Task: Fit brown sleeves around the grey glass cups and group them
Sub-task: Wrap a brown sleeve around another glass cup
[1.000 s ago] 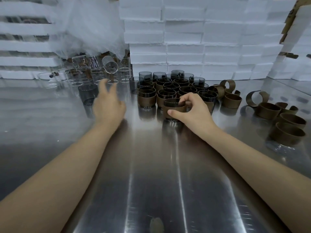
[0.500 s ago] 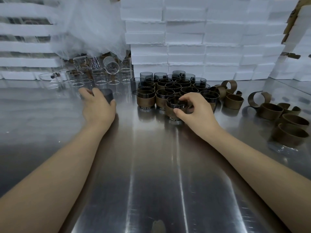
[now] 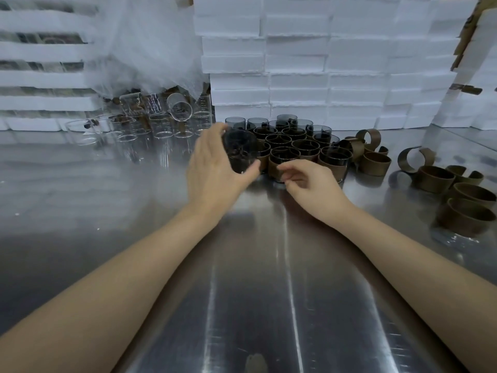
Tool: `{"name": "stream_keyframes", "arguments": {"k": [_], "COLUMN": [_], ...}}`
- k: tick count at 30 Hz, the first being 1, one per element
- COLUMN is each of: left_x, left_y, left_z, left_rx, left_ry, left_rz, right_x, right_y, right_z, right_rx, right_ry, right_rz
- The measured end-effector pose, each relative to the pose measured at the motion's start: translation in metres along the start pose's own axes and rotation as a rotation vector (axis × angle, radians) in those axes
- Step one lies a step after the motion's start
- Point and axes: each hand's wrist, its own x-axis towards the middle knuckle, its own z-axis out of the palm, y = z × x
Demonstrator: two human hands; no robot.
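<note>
My left hand point(image 3: 215, 168) grips a bare grey glass cup point(image 3: 240, 152) lifted off the table, just left of the cluster of sleeved grey cups point(image 3: 293, 149). My right hand point(image 3: 309, 184) hovers with loosely curled fingers right in front of the nearest sleeved cup point(image 3: 282, 162) at the cluster's front edge; whether the fingertips touch it is unclear. A few bare grey cups point(image 3: 285, 122) stand behind the cluster. Loose brown sleeves point(image 3: 435, 179) lie to the right.
The steel table point(image 3: 247, 292) stretches toward me. Clear glass cups point(image 3: 161, 125), some tipped, stand at the back left under white netting. Stacked white foam boxes point(image 3: 322, 63) form a wall behind. More brown sleeves point(image 3: 469, 216) sit near the right edge.
My left hand took a bare grey cup from the left and carried it right toward the cluster. My right hand let go of the sleeved cup it had set into the group and drew back.
</note>
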Motion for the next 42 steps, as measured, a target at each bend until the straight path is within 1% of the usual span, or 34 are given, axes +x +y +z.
{"name": "stream_keyframes", "arguments": {"k": [2, 3, 5, 7, 9, 10, 12, 14, 16, 20, 24, 27, 32, 35, 42], "left_x": [-0.008, -0.011, -0.017, -0.018, -0.017, -0.016, -0.015, -0.016, -0.017, -0.016, -0.016, -0.016, -0.014, -0.012, -0.009], "left_y": [0.013, 0.019, 0.027, 0.026, 0.021, 0.019, 0.016, 0.015, 0.014, 0.015, 0.014, 0.014, 0.016, 0.019, 0.017], "left_z": [0.004, 0.007, 0.013, 0.015, 0.015, 0.014, 0.012, 0.012, 0.013, 0.012, 0.011, 0.009, 0.005, 0.003, 0.005], "left_rx": [-0.067, -0.1, -0.12, -0.125, -0.186, -0.252, -0.413, -0.519, -0.529, -0.54, -0.543, -0.579, -0.688, -0.758, -0.932], "left_ry": [-0.089, -0.144, -0.23, -0.28, -0.354, -0.417, -0.559, -0.646, -0.646, -0.594, -0.538, -0.548, -0.628, -0.61, -0.566], "left_rz": [0.069, 0.098, 0.173, 0.215, 0.189, 0.162, 0.092, 0.046, 0.036, 0.029, 0.097, 0.107, 0.028, -0.01, -0.163], "right_x": [-0.001, -0.002, -0.002, -0.002, -0.003, -0.004, -0.004, -0.004, -0.004, -0.004, -0.004, -0.003, -0.001, 0.0, -0.001], "right_y": [-0.001, -0.002, 0.0, 0.001, 0.0, -0.001, -0.003, -0.004, -0.004, -0.006, -0.006, -0.006, -0.002, -0.001, -0.004], "right_z": [0.001, 0.0, -0.003, -0.005, -0.005, -0.005, -0.006, -0.007, -0.007, -0.006, -0.006, -0.007, -0.008, -0.008, -0.007], "right_rx": [0.094, 0.139, 0.134, 0.134, 0.187, 0.196, 0.172, 0.143, 0.124, 0.098, 0.133, 0.151, 0.244, 0.334, 0.393], "right_ry": [-0.1, -0.123, -0.125, -0.141, -0.164, -0.164, -0.144, -0.127, -0.127, -0.135, -0.141, -0.141, -0.151, -0.161, -0.193], "right_rz": [-0.013, -0.039, -0.107, -0.126, -0.104, -0.104, -0.127, -0.127, -0.1, -0.072, -0.064, -0.058, -0.045, -0.009, 0.003]}}
